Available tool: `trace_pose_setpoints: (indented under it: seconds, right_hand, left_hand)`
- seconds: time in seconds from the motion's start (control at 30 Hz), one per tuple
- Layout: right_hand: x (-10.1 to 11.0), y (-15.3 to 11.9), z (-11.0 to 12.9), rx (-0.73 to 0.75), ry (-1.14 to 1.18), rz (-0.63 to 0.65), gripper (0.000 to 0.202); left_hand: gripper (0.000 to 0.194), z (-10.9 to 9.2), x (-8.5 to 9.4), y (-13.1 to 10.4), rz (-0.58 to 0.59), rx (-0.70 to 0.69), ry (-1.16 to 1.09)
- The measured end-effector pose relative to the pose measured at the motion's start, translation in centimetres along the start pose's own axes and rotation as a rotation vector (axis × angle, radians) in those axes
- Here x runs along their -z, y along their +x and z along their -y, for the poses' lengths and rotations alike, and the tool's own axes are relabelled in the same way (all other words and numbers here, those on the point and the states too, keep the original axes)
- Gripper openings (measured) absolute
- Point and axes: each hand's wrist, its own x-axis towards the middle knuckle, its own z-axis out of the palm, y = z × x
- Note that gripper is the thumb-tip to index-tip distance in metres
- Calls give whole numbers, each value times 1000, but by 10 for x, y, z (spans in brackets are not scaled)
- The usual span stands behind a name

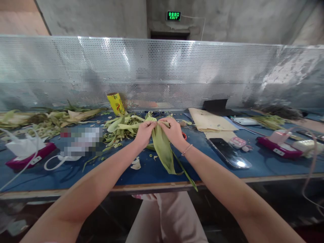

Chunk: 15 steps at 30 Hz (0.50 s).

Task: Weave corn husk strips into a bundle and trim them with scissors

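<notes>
Both hands meet over the middle of the blue table, pinching the top of a broad green corn husk leaf (pixel 163 150). The leaf hangs down toward the table's front edge. My left hand (pixel 146 131) grips it from the left, fingers closed. On the other side my right hand (pixel 173 130) is closed on the same upper end, a thin bracelet at its wrist. A paler bundled end of husk (pixel 151 119) shows just behind the fingertips. Beside my left hand lies a heap of husk strips (pixel 123 130). Under the leaf, a thin green strip (pixel 186 172) reaches the front edge.
A perforated metal screen (pixel 162 74) closes off the back. On the left are a purple power strip (pixel 32 155), more husks (pixel 76 116) and a yellow packet (pixel 116 104). To the right lie brown paper (pixel 212 120), a phone (pixel 227 153) and another power strip (pixel 278 148).
</notes>
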Motion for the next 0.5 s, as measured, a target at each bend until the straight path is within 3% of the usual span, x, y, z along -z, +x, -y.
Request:
trace_pose_setpoints:
  seconds: [0.1,0.2,0.33,0.5]
  right_hand:
    - [-1,2,-9,-189,177,65,37]
    - [-2,3,-17,-328,350,199,31]
    - [-2,2,-17,-342,436,152,27]
    - [-2,2,-11,-347,484,143,27]
  left_hand:
    - [17,1,3,3,-41,-54,82]
    - [17,1,5,6,-36,-42,38]
    - [31,-1,4,6,30,62,-155]
    - [24,0,2,4,112,146,-205]
